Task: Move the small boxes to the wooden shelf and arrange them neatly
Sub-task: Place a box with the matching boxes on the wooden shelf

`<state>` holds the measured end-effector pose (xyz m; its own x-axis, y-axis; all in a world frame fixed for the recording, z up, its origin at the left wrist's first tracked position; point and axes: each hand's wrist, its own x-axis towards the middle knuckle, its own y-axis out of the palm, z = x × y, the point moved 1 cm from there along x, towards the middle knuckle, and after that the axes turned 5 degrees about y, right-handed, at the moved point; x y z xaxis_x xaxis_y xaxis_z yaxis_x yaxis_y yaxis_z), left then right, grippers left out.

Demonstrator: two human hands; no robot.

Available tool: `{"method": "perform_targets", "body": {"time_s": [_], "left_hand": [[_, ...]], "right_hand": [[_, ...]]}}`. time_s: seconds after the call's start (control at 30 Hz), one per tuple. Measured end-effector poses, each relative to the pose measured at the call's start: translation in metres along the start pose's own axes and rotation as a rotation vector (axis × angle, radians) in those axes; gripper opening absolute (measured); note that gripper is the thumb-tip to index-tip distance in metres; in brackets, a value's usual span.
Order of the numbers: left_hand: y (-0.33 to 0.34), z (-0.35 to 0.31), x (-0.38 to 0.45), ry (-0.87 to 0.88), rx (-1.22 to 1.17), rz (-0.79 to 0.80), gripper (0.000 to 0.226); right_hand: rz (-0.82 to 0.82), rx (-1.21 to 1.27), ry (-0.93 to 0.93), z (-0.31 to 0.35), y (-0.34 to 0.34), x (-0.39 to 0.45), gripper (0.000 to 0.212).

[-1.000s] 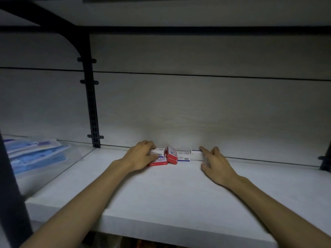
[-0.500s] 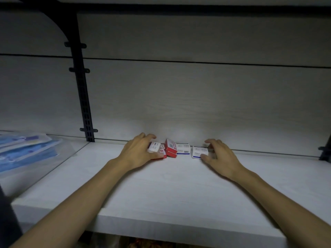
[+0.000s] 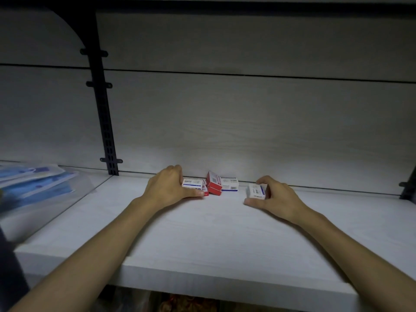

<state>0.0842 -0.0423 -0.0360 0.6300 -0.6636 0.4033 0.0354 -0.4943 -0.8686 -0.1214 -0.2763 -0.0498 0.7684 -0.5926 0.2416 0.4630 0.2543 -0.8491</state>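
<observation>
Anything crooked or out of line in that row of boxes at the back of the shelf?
Yes. The red box leans tilted on another red box instead of lying flat like the white box beside it. The box in the right hand, a white and blue box, sits apart, forward of the row.

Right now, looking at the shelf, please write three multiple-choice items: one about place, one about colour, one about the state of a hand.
1. Where do the small boxes sit?
A. at the shelf's front edge
B. at the back of the shelf, near the wall
C. in a basket

2. Which colour is the tilted box in the middle?
A. red
B. green
C. yellow

3. What does the right hand do?
A. lies flat
B. pinches a white box
C. grips the black bracket

Key: 1 B, the small boxes lie by the back wall. 2 A, the tilted box is red. 3 B, the right hand holds the white box between thumb and fingers.
</observation>
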Motion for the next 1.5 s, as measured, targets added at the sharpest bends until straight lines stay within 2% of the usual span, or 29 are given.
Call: {"method": "perform_targets", "body": {"time_s": [0.13, 0.2, 0.27, 0.33, 0.43, 0.63, 0.83, 1.0, 1.13, 1.2, 1.4, 1.5], "left_hand": [[0.003, 0.005, 0.000, 0.028, -0.049, 0.005, 0.077], [0.005, 0.008, 0.000, 0.073, -0.086, 0.038, 0.070], [0.006, 0.008, 0.000, 0.125, -0.095, 0.097, 0.062], [0.007, 0.008, 0.000, 0.157, -0.106, 0.126, 0.051], [0.007, 0.010, 0.000, 0.168, -0.128, 0.117, 0.046], [0.006, 0.010, 0.000, 0.184, -0.128, 0.108, 0.047], [-0.003, 0.004, 0.000, 0.220, -0.157, 0.086, 0.046], [-0.018, -0.017, -0.010, 0.249, -0.380, 0.048, 0.039], [-0.027, -0.052, -0.032, 0.310, -0.546, 0.248, 0.036], [-0.026, -0.074, -0.043, 0.316, -0.624, 0.286, 0.036], [-0.014, -0.143, -0.073, 0.357, -0.897, 0.330, 0.043], [-0.006, -0.180, -0.090, 0.310, -1.055, 0.393, 0.046]], "right_hand": [[-0.012, -0.005, 0.050, 0.005, -0.005, -0.002, 0.062], [-0.076, 0.026, 0.033, 0.003, -0.006, 0.000, 0.045], [-0.044, 0.157, -0.017, 0.002, -0.009, 0.001, 0.030], [0.093, 0.320, -0.039, 0.003, -0.010, -0.002, 0.045], [0.210, 0.346, -0.030, 0.006, -0.011, -0.007, 0.061], [0.199, 0.268, -0.010, 0.002, -0.009, -0.005, 0.032], [0.211, 0.541, -0.020, -0.005, -0.015, -0.015, 0.027], [0.150, 0.924, 0.087, -0.003, -0.037, -0.048, 0.040], [0.104, 1.162, 0.118, 0.002, -0.055, -0.085, 0.048], [0.051, 1.246, 0.134, 0.004, -0.062, -0.105, 0.052], [-0.064, 1.115, 0.179, -0.011, -0.083, -0.166, 0.046], [-0.092, 1.076, 0.184, -0.026, -0.098, -0.197, 0.048]]}}
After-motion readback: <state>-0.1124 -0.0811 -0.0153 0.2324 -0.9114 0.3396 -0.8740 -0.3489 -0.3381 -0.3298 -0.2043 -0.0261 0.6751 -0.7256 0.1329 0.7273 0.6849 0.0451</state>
